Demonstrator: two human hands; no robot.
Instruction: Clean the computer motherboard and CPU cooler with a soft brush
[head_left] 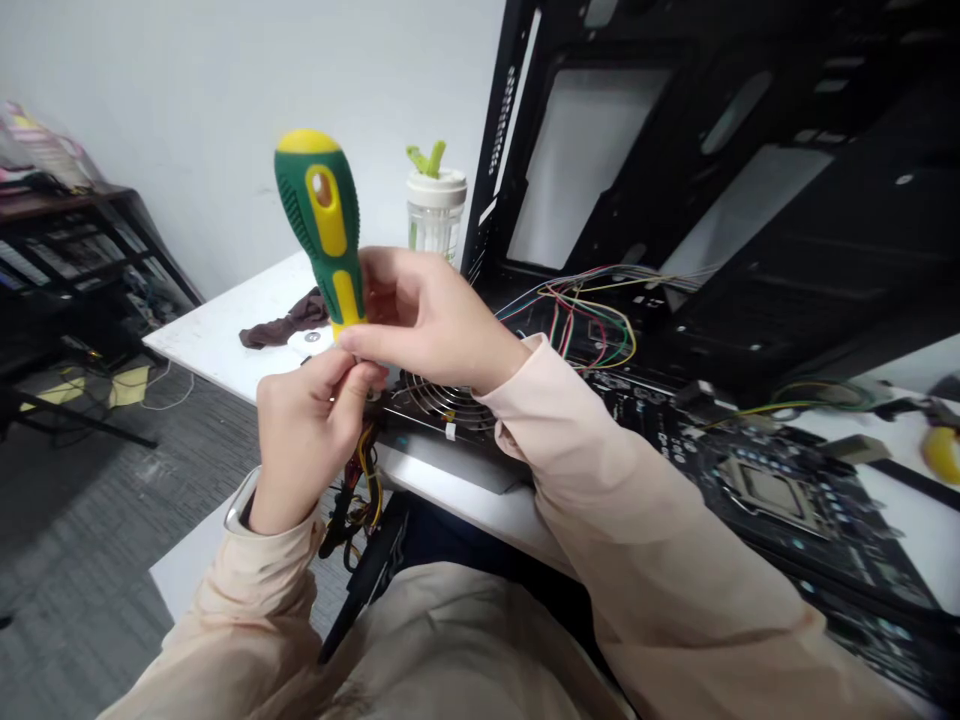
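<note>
A green and yellow screwdriver (pixel 325 220) stands nearly upright, handle up. My right hand (pixel 427 310) is closed on the lower end of its handle, thumb against the yellow collar. Just below, my left hand (pixel 311 430) pinches thumb and forefinger together by the hidden shaft. What those fingertips hold is too small and covered to make out. Under both hands lies a black power supply (pixel 401 408) with a round wire fan grille (pixel 442 400), partly covered by my right hand and sleeve. A bundle of its cables (pixel 364 490) hangs over the table's front edge.
A black computer case (pixel 480 215) stands open behind, with thin coloured wires (pixel 600 290) trailing. On the right lies a motherboard (pixel 832 560) with a CPU socket (pixel 776 490). A clear cup (pixel 435 215) and dark cloth (pixel 281 322) sit on the white table (pixel 217 335).
</note>
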